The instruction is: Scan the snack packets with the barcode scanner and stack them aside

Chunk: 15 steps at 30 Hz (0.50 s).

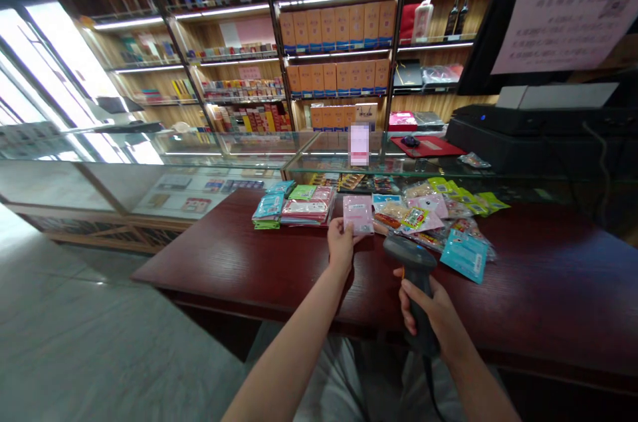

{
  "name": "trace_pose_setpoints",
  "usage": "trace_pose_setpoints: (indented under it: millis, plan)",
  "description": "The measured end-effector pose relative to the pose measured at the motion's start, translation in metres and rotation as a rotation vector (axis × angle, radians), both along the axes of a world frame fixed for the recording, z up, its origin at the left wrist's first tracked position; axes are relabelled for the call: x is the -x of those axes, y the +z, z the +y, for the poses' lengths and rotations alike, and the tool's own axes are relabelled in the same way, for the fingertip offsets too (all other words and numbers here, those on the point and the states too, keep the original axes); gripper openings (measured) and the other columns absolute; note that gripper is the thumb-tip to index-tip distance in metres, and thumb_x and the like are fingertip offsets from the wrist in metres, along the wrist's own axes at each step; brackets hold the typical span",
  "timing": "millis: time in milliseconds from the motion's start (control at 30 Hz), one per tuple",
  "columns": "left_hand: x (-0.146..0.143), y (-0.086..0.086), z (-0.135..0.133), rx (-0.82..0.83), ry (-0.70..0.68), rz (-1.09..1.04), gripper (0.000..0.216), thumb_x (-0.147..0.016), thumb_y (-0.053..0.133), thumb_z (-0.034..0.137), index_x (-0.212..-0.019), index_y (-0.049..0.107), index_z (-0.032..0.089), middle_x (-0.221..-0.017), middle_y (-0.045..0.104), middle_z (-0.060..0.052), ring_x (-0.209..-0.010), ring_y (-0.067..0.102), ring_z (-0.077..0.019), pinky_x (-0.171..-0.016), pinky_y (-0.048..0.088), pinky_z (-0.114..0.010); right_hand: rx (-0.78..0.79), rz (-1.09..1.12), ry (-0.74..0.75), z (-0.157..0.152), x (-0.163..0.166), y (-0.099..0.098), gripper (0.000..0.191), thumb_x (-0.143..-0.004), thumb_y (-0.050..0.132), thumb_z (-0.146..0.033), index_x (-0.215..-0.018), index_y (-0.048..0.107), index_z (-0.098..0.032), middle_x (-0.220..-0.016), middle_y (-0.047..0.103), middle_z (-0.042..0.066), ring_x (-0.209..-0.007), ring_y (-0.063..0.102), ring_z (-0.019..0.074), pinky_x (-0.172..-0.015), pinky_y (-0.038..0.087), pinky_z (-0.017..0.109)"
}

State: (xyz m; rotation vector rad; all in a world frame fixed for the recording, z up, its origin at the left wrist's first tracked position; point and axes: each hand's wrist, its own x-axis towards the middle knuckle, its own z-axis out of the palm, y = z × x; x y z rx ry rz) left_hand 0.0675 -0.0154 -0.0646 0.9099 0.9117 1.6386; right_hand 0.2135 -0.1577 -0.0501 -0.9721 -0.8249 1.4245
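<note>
Pinching one pink packet (358, 214), left hand (341, 244); right hand (434, 317) closed around one grey scanner (416, 261); one stack (295, 207), one heap (441, 217) behind.

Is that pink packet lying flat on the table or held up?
Held up: the left hand pinches the pink packet by its lower corner; the right hand holds a scanner.
</note>
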Motion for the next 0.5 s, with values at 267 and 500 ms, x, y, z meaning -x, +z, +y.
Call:
trace_pose_setpoints:
  millis: [267,500]
  plan:
    - [0.042,0.037,0.020,-0.071,0.181,-0.005,0.037,-0.069,0.072,0.032,-0.096,0.051,0.016,-0.093,0.064,-0.005,-0.081,0.066,-0.0165,-0.074,0.057,-0.037,0.003,0.019,-0.002,0.002,-0.001,-0.006,0.048,-0.068,0.080,-0.046,-0.099,0.058,-0.018,-0.051,0.056,-0.008,-0.030,0.046,0.0074,-0.026,0.036,0.016]
    - [0.117,0.062,0.060,0.130,0.559,0.765,0.019,-0.071,0.061,0.017,-0.090,0.062,0.013,-0.089,0.067,-0.008,-0.089,0.064,-0.0214,-0.082,0.051,-0.035,0.011,0.016,-0.001,0.002,0.000,-0.005,0.049,-0.067,0.080,-0.048,-0.099,0.059,-0.017,-0.051,0.055,-0.008,-0.029,0.045,0.0072,-0.027,0.035,0.016]
